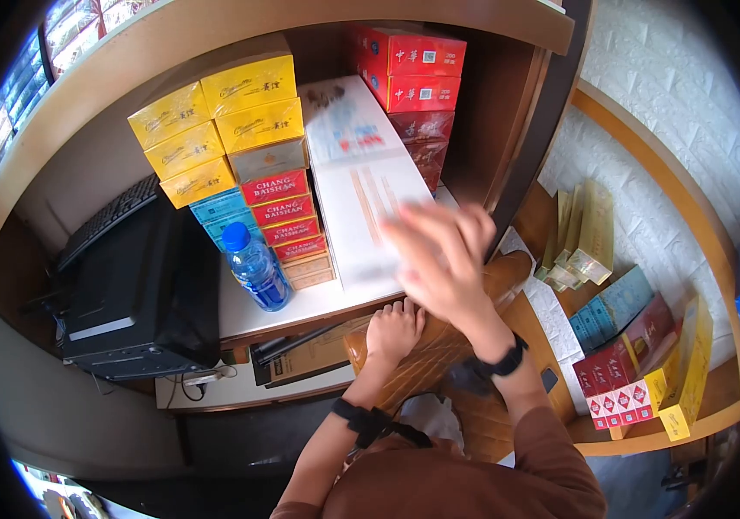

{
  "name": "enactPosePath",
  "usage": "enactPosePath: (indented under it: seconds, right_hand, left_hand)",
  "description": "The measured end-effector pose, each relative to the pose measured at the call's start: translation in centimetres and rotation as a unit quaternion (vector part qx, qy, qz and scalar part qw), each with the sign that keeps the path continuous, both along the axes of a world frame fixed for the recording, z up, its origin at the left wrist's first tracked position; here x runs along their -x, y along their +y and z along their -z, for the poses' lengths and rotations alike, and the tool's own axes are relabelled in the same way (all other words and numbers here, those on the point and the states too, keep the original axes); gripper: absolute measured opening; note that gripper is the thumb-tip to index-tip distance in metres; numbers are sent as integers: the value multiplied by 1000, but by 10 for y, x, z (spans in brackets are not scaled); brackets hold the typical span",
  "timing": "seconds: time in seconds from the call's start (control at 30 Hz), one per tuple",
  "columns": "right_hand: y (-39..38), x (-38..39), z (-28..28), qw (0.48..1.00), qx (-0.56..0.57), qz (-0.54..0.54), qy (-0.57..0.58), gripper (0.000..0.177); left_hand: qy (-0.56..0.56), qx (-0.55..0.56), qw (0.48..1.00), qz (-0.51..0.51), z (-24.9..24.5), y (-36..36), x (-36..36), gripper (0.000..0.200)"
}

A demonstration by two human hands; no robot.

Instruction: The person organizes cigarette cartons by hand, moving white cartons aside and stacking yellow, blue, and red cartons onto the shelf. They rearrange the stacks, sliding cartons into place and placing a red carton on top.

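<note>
My right hand [444,259] is smeared by motion above the near right end of a long white box [353,199]. Its fingers look spread, with nothing visible between them. The box lies lengthwise on the white shelf, and its printing is blurred. My left hand [394,332] sits lower, just in front of the shelf edge, with its fingers bent over quilted brown padding [422,359]. Left of the box stand stacked yellow cartons [257,125] and red Changbaishan cartons [282,210]. A blue-capped bottle [257,268] stands upright in front of them.
Red cartons [424,56] are stacked at the back right of the shelf. A black computer case [145,285] and keyboard [106,221] occupy the left. Along the right wall, a curved wooden shelf [716,406] holds several more cartons. A phone [549,379] lies near it.
</note>
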State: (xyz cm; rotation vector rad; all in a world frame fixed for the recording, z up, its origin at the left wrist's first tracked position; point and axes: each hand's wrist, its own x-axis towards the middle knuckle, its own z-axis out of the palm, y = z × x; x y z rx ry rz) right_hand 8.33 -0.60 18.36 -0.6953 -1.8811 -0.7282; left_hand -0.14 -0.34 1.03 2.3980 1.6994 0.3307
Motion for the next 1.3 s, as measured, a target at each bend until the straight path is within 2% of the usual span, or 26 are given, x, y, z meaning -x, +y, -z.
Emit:
enactPosePath:
  seconds: [0.03, 0.07, 0.1, 0.13, 0.17, 0.2, 0.23, 0.27, 0.3, 0.33, 0.37, 0.4, 0.47, 0.53, 0.67, 0.7, 0.87, 0.97, 1.3]
  right_hand:
    - [-24, -11, 0, 1000, 4, -28, -8, 41]
    - [-42, -22, 0, 998, -31, -48, -22, 35]
    - [-63, -35, -3, 996, -8, -89, -20, 27]
    - [-85, -47, -3, 995, 18, -102, -2, 27]
    - [-94, -66, -1, 991, 4, -130, 18, 24]
    - [-95, -87, 16, 984, -45, -151, 84, 20]
    - [-101, -120, 24, 991, -46, -89, 90, 23]
    - [-109, -119, 19, 988, -31, -11, 149, 30]
    - [-103, -135, 29, 974, -3, -52, 219, 30]
    - [-107, -147, 34, 975, 0, -50, 215, 30]
    - [-115, -158, 39, 967, 52, -34, 247, 31]
    - [-119, -164, 41, 955, 104, -17, 277, 31]
    - [-128, -145, 22, 948, 129, -34, 290, 32]
    - [-127, -143, 14, 982, 157, 61, 82, 33]
    - [-104, -148, 11, 985, 159, 63, -13, 53]
    - [-97, -154, 13, 986, 163, 46, 0, 62]
    - [-68, -167, -1, 984, 175, 40, 11, 66]
    - [-53, -165, -18, 974, 220, 48, -19, 70]
    - [-25, -166, -53, 978, 203, 39, -13, 68]
  left_hand:
    - [-151, -136, 979, 22, 29, 3, 0, 38]
    - [-297, -266, 916, 43, 55, 8, -2, 45]
    - [-139, -262, 954, 36, 78, 16, -1, 45]
    - [22, -249, 968, 29, 93, 19, 2, 46]
    - [-182, -145, 972, 37, 91, 17, 3, 40]
    - [-376, -34, 925, 42, 88, 17, 3, 36]
    - [-89, -183, 978, 45, 88, 22, 0, 27]
    - [-8, -214, 975, 55, 19, -2, 9, 28]
    - [-39, -221, 973, 51, 23, 2, 7, 30]
    - [-69, -229, 970, 48, 30, 7, 5, 32]
    - [-83, -218, 971, 45, 37, 12, 2, 36]
    - [-31, -193, 980, 25, 21, 6, 2, 34]
    - [-27, -192, 981, 4, 14, 4, 1, 32]
    - [-41, -197, 980, -2, 11, 3, 0, 29]
    - [-40, -211, 977, -2, 10, 2, 1, 28]
    - [-38, -209, 977, -2, 10, 2, 1, 27]
    - [-38, -200, 979, -5, 8, 2, 1, 27]
    - [-35, -196, 980, -4, 9, 1, 0, 27]
    - [-39, -200, 979, -3, 10, 3, 0, 28]
